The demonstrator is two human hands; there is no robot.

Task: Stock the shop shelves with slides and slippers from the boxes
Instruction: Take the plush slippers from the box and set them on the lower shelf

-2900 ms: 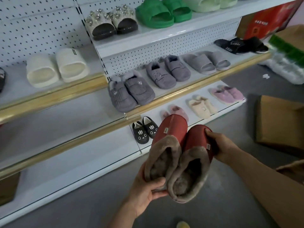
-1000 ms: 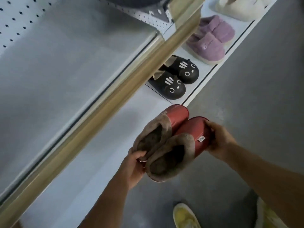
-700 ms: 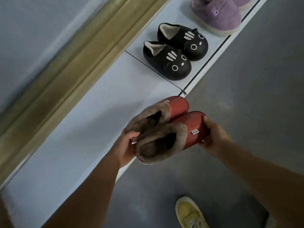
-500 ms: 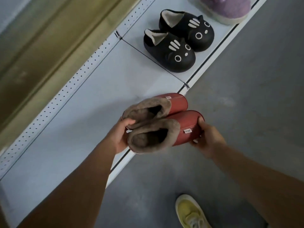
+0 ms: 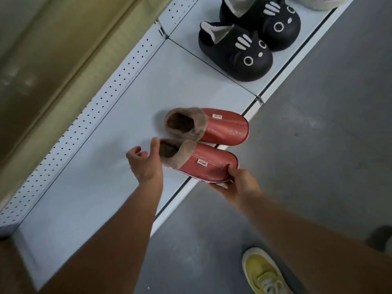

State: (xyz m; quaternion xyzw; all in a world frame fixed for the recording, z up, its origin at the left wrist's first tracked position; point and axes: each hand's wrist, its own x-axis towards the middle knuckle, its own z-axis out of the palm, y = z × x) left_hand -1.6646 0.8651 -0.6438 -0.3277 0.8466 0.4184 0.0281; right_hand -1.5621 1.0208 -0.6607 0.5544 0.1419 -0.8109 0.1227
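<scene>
**Red pair going onto the bottom shelf**

One red slipper [image 5: 214, 127] already sits flat on the bottom shelf [image 5: 127, 115], toe at the front edge. The second red slipper [image 5: 201, 162] lies just beside it, its toe past the lip, where my right hand [image 5: 237, 181] grips it with fingers curled round the toe. My left hand [image 5: 146, 162] is relaxed, fingers loose, thumb at the furry cuff. Both slippers run parallel, long axes across the shelf, toes toward the aisle. I judge a small push inward remains. The black cat slippers [image 5: 250, 39] stand well apart.
</scene>
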